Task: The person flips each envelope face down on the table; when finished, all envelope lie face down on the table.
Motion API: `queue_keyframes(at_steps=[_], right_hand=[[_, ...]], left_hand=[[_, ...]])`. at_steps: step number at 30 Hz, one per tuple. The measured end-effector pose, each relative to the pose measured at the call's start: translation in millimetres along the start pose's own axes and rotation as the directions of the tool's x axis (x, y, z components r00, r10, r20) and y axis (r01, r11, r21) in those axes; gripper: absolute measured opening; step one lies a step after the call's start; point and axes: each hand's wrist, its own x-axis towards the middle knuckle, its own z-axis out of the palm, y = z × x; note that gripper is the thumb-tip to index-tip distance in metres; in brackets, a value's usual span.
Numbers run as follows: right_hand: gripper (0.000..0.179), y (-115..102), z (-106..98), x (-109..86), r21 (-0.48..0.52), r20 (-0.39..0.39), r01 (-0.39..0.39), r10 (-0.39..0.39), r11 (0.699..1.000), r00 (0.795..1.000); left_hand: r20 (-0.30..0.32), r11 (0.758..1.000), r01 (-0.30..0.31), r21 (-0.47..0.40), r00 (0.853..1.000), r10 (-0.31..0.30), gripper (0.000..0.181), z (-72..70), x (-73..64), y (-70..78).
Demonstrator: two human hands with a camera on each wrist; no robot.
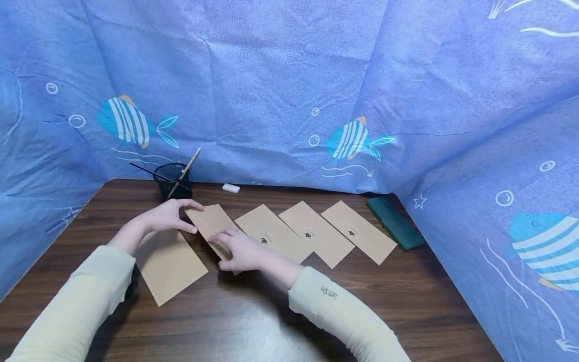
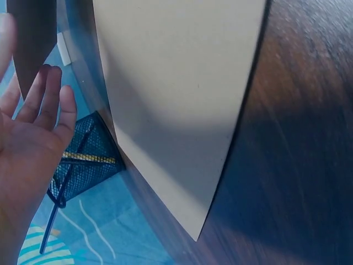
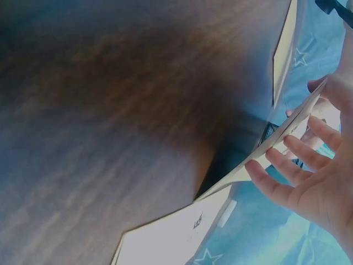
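My right hand (image 1: 239, 250) pinches the long side of a thin brown kraft-cover notebook (image 1: 210, 219), thumb on one face and fingertips on the other. That notebook stands tilted off the table, slightly bowed in the right wrist view. At its far corner is my left hand (image 1: 168, 219), fingers extended around the corner and thumb apart. Below the left hand lies a plain brown notebook (image 1: 174, 266), no print visible. To the right, a slanted row holds three more: one notebook (image 1: 260, 223), a second notebook (image 1: 323, 246) and a third notebook (image 1: 368, 246), each with a small black print.
A black mesh pen cup (image 1: 174, 188) with a pencil and a dark stick stands at the back left. Near the back edge lies a white eraser (image 1: 231, 188). A dark green case (image 1: 394, 223) sits at the right. Blue fish-print cloth (image 1: 271, 100) surrounds the table.
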Motion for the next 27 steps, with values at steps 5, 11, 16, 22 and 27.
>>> queue_keyframes(at_steps=[5,11,16,22,27], right_hand=[[0.059,1,-9,-1.7,0.048,0.017,-0.003,0.002,0.999,1.000],[0.056,1,-22,-3.9,0.059,-0.003,0.061,-0.061,0.996,0.998],[0.057,2,-35,-5.8,0.114,-0.025,0.075,-0.073,0.991,0.997],[0.057,2,-53,-9.5,0.144,-0.077,0.098,-0.088,0.985,0.993],[0.056,7,-58,-11.0,0.180,-0.141,0.144,-0.120,0.973,0.983]], left_hand=[[-0.073,0.999,-0.021,0.045,0.997,0.024,0.040,-2.5,2.3,2.4],[-0.149,0.996,-0.031,0.079,0.988,0.042,0.027,-9.0,6.7,7.0],[-0.178,0.997,-0.025,0.068,0.983,0.037,0.025,-16.6,10.9,12.5],[-0.191,1.000,-0.009,0.015,0.982,0.012,0.024,-26.5,13.8,24.8],[-0.230,0.998,-0.053,0.045,0.971,0.062,0.025,-32.2,17.3,30.4]])
